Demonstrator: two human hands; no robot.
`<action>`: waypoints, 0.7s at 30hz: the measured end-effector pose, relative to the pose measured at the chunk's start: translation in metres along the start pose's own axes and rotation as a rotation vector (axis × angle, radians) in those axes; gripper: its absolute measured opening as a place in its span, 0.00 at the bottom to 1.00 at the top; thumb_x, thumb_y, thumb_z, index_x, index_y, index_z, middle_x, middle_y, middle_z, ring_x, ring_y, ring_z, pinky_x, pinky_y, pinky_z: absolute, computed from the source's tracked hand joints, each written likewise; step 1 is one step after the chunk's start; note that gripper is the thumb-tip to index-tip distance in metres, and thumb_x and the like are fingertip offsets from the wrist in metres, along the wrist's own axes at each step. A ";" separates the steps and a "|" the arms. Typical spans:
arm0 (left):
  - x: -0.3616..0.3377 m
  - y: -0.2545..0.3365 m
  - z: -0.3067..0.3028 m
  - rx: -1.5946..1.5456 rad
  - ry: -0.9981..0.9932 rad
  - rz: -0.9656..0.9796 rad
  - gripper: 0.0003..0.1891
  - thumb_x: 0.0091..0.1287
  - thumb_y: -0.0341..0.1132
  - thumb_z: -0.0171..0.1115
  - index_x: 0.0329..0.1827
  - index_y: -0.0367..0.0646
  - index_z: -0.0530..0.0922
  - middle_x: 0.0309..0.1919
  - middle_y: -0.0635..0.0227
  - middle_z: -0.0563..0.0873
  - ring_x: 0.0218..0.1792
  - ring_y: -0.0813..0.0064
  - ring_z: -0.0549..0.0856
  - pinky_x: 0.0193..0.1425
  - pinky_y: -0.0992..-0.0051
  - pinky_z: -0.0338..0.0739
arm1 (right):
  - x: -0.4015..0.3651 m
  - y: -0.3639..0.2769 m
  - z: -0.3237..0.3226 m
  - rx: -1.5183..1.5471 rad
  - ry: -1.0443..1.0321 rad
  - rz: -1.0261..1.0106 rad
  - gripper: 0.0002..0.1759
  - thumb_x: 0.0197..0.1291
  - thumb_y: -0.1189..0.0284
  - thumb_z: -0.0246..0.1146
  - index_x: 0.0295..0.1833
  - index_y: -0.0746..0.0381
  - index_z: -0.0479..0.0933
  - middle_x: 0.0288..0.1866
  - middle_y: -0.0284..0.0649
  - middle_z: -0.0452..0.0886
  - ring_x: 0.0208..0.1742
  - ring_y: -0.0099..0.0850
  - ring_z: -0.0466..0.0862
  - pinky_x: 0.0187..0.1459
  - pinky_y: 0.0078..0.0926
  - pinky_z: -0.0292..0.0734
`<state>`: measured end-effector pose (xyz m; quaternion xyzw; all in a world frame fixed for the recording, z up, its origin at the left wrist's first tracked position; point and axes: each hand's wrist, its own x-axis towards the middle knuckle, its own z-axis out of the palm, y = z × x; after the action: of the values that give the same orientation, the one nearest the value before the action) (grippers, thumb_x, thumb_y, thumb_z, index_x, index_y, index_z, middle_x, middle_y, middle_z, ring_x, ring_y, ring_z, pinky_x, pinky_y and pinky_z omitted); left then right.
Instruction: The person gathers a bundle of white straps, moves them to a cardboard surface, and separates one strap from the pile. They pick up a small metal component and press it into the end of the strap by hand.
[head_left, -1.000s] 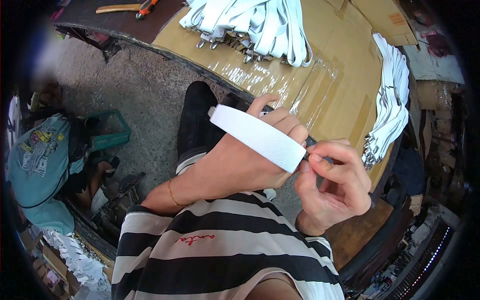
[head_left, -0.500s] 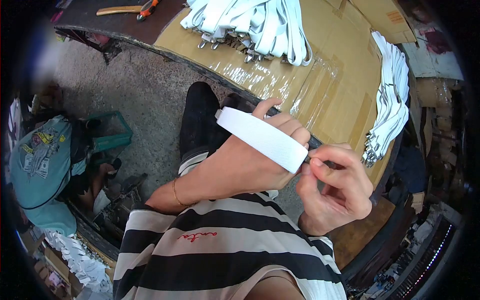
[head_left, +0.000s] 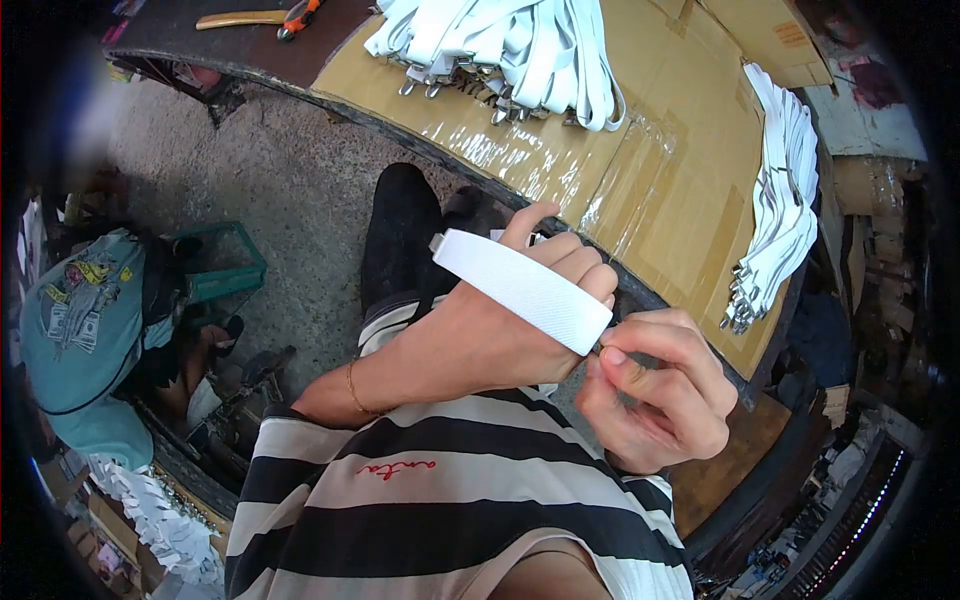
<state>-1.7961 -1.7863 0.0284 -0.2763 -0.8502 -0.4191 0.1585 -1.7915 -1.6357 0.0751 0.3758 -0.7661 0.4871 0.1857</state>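
White strap [head_left: 525, 290] crosses left hand [head_left: 490, 335] to right hand [head_left: 665, 395]

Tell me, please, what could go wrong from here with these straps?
The right hand seems to pinch near one end of the white strap, which might slip free. Lying across the left hand, the strap could also twist. Metal clips crowded on the rightmost strap bundle may tangle.

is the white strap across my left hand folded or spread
Spread where visible: the white strap runs smooth, uncreased, over the left hand. Cannot tell underneath.
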 end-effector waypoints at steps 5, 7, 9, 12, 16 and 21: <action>-0.001 0.002 -0.001 0.025 -0.013 -0.004 0.07 0.59 0.29 0.61 0.31 0.43 0.70 0.27 0.64 0.74 0.34 0.63 0.79 0.63 0.53 0.69 | 0.000 0.003 -0.002 0.056 0.020 0.065 0.13 0.30 0.91 0.70 0.26 0.73 0.77 0.30 0.50 0.81 0.27 0.36 0.81 0.28 0.24 0.75; -0.001 0.004 -0.001 0.042 -0.010 -0.020 0.07 0.58 0.29 0.61 0.31 0.43 0.70 0.27 0.64 0.73 0.34 0.63 0.79 0.63 0.53 0.69 | 0.002 0.007 -0.002 0.022 0.056 0.095 0.13 0.31 0.91 0.70 0.25 0.72 0.75 0.30 0.50 0.81 0.27 0.36 0.81 0.28 0.25 0.75; -0.002 0.005 -0.001 0.020 -0.030 -0.017 0.08 0.56 0.30 0.62 0.32 0.42 0.70 0.27 0.64 0.73 0.34 0.63 0.79 0.63 0.54 0.69 | 0.003 0.008 -0.002 -0.006 0.080 0.081 0.13 0.31 0.92 0.69 0.25 0.72 0.75 0.30 0.50 0.80 0.26 0.36 0.80 0.28 0.26 0.75; -0.003 0.002 0.002 0.015 -0.056 -0.020 0.08 0.56 0.30 0.62 0.32 0.42 0.70 0.27 0.64 0.73 0.34 0.62 0.79 0.63 0.54 0.69 | 0.005 0.007 -0.003 0.003 0.085 0.077 0.13 0.31 0.92 0.69 0.25 0.72 0.75 0.29 0.50 0.80 0.26 0.37 0.80 0.28 0.25 0.75; -0.001 0.001 0.002 0.021 -0.058 -0.030 0.08 0.58 0.30 0.62 0.32 0.42 0.70 0.27 0.64 0.74 0.34 0.62 0.79 0.63 0.54 0.69 | 0.003 0.001 -0.001 -0.021 0.046 0.080 0.12 0.32 0.91 0.70 0.25 0.73 0.75 0.29 0.49 0.80 0.26 0.37 0.81 0.28 0.25 0.75; 0.000 0.000 0.003 -0.041 -0.035 -0.024 0.07 0.61 0.30 0.59 0.32 0.42 0.69 0.27 0.65 0.74 0.34 0.62 0.79 0.63 0.54 0.69 | 0.001 0.001 0.000 0.023 0.050 0.056 0.13 0.30 0.91 0.70 0.26 0.73 0.75 0.29 0.48 0.80 0.26 0.37 0.81 0.27 0.25 0.75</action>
<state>-1.7960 -1.7842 0.0268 -0.2764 -0.8474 -0.4334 0.1330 -1.7929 -1.6363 0.0754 0.3442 -0.7657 0.5103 0.1866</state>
